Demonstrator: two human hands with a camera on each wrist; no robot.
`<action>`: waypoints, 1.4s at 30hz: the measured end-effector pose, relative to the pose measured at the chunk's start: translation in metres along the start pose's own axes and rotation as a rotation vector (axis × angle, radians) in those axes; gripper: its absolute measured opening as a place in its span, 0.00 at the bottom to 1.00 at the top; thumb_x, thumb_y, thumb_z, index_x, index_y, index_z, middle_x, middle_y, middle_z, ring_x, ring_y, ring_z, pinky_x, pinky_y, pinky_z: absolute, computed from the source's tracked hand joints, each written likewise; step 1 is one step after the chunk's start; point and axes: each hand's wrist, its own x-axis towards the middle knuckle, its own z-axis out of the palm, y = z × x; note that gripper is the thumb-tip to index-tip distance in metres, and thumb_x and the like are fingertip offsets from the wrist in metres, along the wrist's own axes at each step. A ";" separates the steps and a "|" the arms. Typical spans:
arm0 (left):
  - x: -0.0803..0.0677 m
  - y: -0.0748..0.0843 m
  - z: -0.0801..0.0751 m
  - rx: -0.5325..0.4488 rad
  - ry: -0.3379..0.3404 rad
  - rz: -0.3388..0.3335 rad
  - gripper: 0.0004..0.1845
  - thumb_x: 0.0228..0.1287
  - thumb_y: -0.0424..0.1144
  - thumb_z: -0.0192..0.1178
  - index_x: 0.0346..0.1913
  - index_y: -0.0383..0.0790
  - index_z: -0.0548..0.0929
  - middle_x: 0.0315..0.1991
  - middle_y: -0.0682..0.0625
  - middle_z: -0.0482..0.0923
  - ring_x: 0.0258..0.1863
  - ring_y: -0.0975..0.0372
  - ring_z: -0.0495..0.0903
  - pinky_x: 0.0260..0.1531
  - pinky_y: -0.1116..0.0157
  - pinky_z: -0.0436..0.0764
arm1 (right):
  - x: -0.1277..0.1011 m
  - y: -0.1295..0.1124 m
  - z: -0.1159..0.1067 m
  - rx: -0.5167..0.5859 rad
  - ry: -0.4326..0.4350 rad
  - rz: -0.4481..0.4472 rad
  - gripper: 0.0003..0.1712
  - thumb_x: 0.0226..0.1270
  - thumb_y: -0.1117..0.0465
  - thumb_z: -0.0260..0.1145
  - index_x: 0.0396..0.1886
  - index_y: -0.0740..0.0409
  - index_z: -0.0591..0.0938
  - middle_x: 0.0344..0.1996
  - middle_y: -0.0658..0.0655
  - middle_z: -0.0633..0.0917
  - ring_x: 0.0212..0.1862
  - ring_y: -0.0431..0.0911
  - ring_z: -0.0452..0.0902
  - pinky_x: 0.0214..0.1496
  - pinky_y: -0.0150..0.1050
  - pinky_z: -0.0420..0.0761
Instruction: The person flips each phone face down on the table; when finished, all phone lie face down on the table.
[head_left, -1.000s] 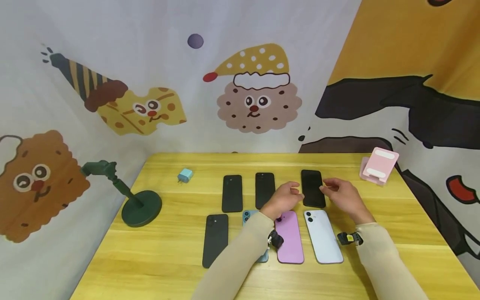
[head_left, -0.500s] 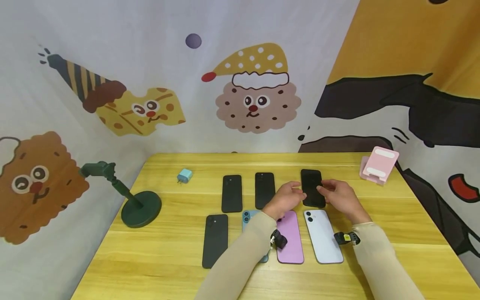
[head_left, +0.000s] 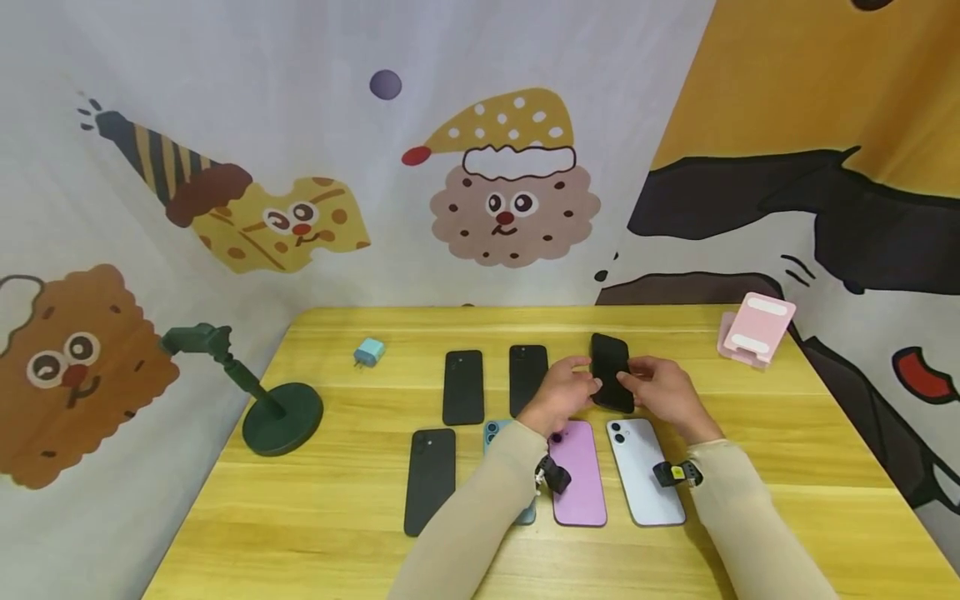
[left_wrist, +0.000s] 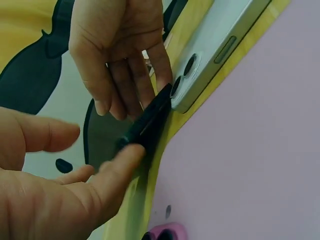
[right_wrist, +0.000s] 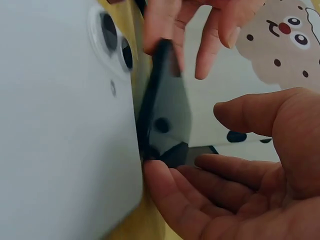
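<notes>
Black phone [head_left: 611, 372] is up off the desk [head_left: 315, 517] now: half a second ago it lay flat in the back row, and here it stands tilted on its long edge between the two hands, its far end higher. Left hand [head_left: 558, 393] has its fingers curled against one long edge, thumb out toward the top; right hand [head_left: 663, 392] cups the other edge with fingers bent under it, so both grips are closed on this one phone. The wrist views bear that out, the dark slab [left_wrist: 147, 125] seen edge-on with fingertips on both sides, and its glossy face [right_wrist: 167, 112] mirroring the backdrop. Judging by the tilt, it is being turned over or picked up, not slid. Nearest the person lie the lilac phone [head_left: 579, 475], the pale blue-white phone [head_left: 643, 475], a teal phone [head_left: 495, 433] half under the left sleeve, and a black one [head_left: 430, 482]. Two more black phones [head_left: 463, 387] [head_left: 527, 375] sit in the back row. Further off: a small blue charger [head_left: 371, 352], a green stand [head_left: 281, 417], a pink phone holder [head_left: 756, 329]. Behind hangs a cartoon cookie backdrop [head_left: 513, 204].
</notes>
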 end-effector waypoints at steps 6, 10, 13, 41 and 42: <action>0.003 0.002 -0.004 -0.122 0.018 0.003 0.26 0.74 0.21 0.55 0.73 0.31 0.74 0.53 0.38 0.80 0.55 0.48 0.85 0.54 0.53 0.89 | 0.002 -0.009 0.010 0.091 -0.039 0.009 0.33 0.80 0.53 0.65 0.73 0.70 0.73 0.64 0.76 0.80 0.48 0.54 0.89 0.43 0.40 0.91; 0.002 0.004 -0.006 -0.120 -0.001 0.014 0.24 0.74 0.20 0.56 0.70 0.32 0.78 0.49 0.43 0.80 0.54 0.51 0.86 0.54 0.56 0.89 | 0.003 -0.014 0.016 0.128 -0.059 0.011 0.33 0.81 0.51 0.63 0.74 0.68 0.73 0.66 0.73 0.80 0.55 0.57 0.87 0.47 0.43 0.91; 0.001 0.004 -0.006 -0.118 -0.024 0.018 0.24 0.74 0.21 0.57 0.69 0.35 0.80 0.50 0.43 0.79 0.54 0.50 0.85 0.56 0.56 0.88 | 0.003 -0.017 0.019 0.141 -0.066 0.008 0.33 0.83 0.49 0.61 0.75 0.67 0.72 0.68 0.72 0.78 0.59 0.60 0.85 0.48 0.44 0.91; -0.001 -0.005 -0.009 0.033 -0.060 0.033 0.25 0.74 0.36 0.66 0.71 0.48 0.80 0.71 0.46 0.77 0.66 0.55 0.80 0.67 0.50 0.80 | 0.000 -0.026 0.010 0.131 0.047 -0.014 0.31 0.83 0.56 0.59 0.75 0.73 0.70 0.63 0.77 0.81 0.53 0.64 0.88 0.42 0.45 0.92; 0.000 -0.005 -0.011 -0.012 -0.043 0.034 0.25 0.73 0.34 0.65 0.71 0.44 0.80 0.68 0.45 0.78 0.62 0.56 0.81 0.65 0.51 0.82 | -0.002 -0.028 0.009 0.129 0.058 -0.017 0.31 0.83 0.56 0.59 0.75 0.73 0.70 0.63 0.77 0.80 0.55 0.66 0.87 0.43 0.46 0.92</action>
